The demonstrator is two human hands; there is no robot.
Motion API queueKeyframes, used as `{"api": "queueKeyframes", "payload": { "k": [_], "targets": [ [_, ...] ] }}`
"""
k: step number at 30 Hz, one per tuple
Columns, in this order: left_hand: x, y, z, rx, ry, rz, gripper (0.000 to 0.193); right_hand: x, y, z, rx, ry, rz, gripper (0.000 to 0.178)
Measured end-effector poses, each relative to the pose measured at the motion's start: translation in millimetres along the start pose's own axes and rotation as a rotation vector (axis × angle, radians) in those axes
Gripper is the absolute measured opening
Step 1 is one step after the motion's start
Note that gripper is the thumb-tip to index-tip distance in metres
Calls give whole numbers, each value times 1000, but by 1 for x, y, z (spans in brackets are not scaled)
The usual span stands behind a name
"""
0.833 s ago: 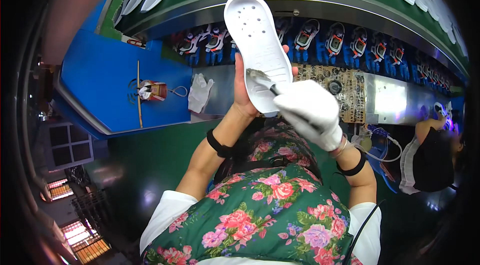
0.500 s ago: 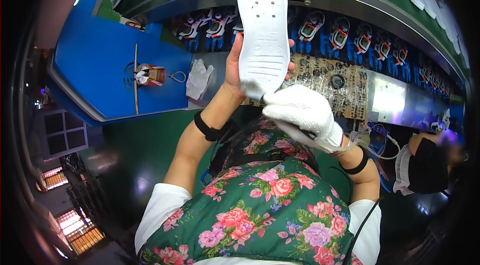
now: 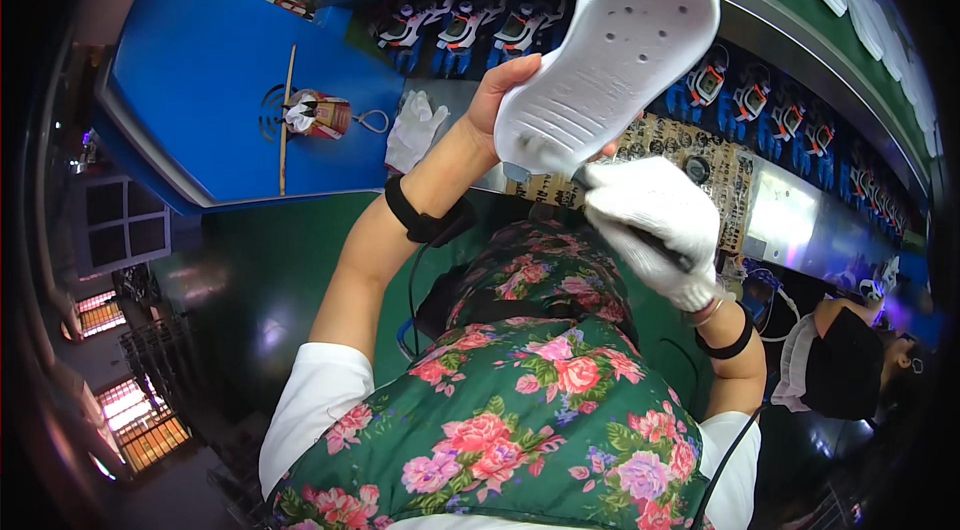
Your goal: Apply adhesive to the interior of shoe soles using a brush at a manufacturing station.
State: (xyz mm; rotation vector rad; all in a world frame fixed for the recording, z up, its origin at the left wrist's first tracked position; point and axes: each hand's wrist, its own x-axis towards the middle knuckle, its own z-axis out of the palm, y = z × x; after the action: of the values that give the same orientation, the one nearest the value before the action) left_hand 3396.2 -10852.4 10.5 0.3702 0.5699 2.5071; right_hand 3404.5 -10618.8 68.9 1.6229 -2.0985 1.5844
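Note:
A white shoe sole (image 3: 610, 60) with small holes near the toe and ridges across its lower part is tilted, toe up and to the right. My bare left hand (image 3: 503, 95) grips it from behind and along its edge, the thumb at the left side. On my right hand (image 3: 660, 220) is a white knitted glove. Its fingers are closed round what looks like a dark-handled brush (image 3: 582, 178). The pale, blurred tip of this brush meets the heel end of the sole.
Beyond my hands runs a row of shoe moulds (image 3: 705, 80) on blue holders. A bench strip (image 3: 660, 145) is covered with printed tape. A white glove (image 3: 415, 130) lies by a blue table (image 3: 210, 80), which bears a red-and-white can (image 3: 325, 117). At right is another person (image 3: 840, 360).
The sole has swung from upright to leaning right, its toe nearer me. Both hands have shifted, the gloved one to the right, with the brush tip still at the heel.

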Motion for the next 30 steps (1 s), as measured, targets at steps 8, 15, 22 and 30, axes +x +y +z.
{"api": "queueKeyframes", "payload": {
  "k": [8, 15, 22, 30],
  "targets": [
    [2, 4, -14, -169, 30, -69, 72, -7, -8, 6, 84, -4, 81, 25],
    [1, -10, -13, -297, 133, 22, 68, -14, 3, 10, 587, 283, 650, 18],
    [-13, -44, -25, -323, 117, 60, 73, 37, 40, -24, -448, 305, -16, 24],
    [-5, 100, 8, 96, -197, 393, 101, 2, 27, -26, 641, 703, 569, 24]
  ]
}}
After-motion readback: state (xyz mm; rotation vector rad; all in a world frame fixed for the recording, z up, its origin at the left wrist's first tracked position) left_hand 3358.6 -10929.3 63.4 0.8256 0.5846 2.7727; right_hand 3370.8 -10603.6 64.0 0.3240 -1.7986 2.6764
